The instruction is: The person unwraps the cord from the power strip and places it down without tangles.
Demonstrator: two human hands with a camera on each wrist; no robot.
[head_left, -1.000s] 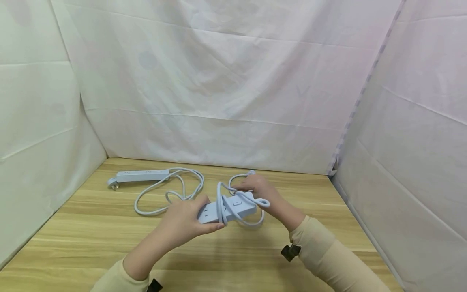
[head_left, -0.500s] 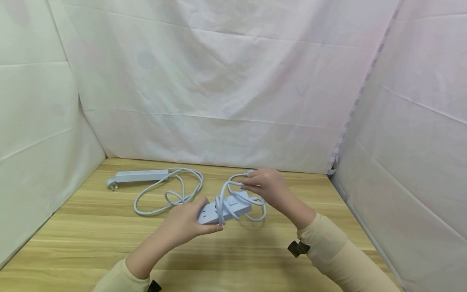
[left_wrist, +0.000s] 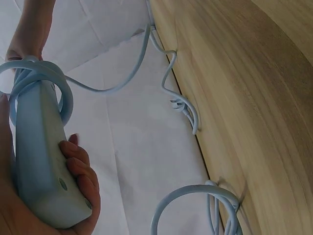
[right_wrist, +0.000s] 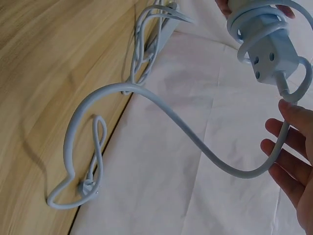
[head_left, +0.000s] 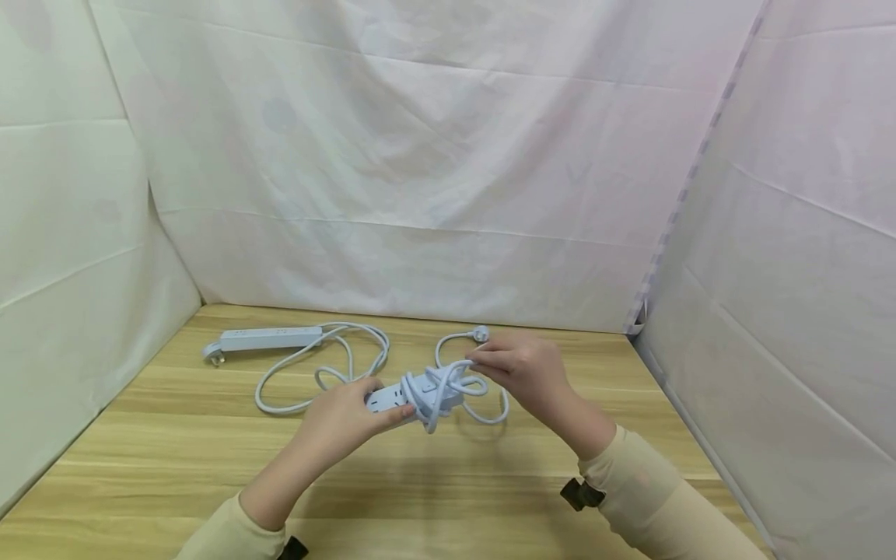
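Note:
My left hand grips one end of a pale blue-white power strip, held tilted above the table. In the left wrist view, fingers curl round the power strip's body. Several loops of its cord wrap the other end of the strip. Near that end, my right hand pinches the cord between thumb and fingers. The cord's free length hangs away from the right hand in a wide curve. Its plug lies on the table behind the right hand.
A second power strip lies at the back left of the wooden table. Its plug is at the left end, and its loose cord loops toward the left hand. White cloth hangs round the back and sides.
The held power strip has shifted slightly left and its cord loops have moved round it. My right hand has moved right and now draws the cord; the plug has become visible beside it.

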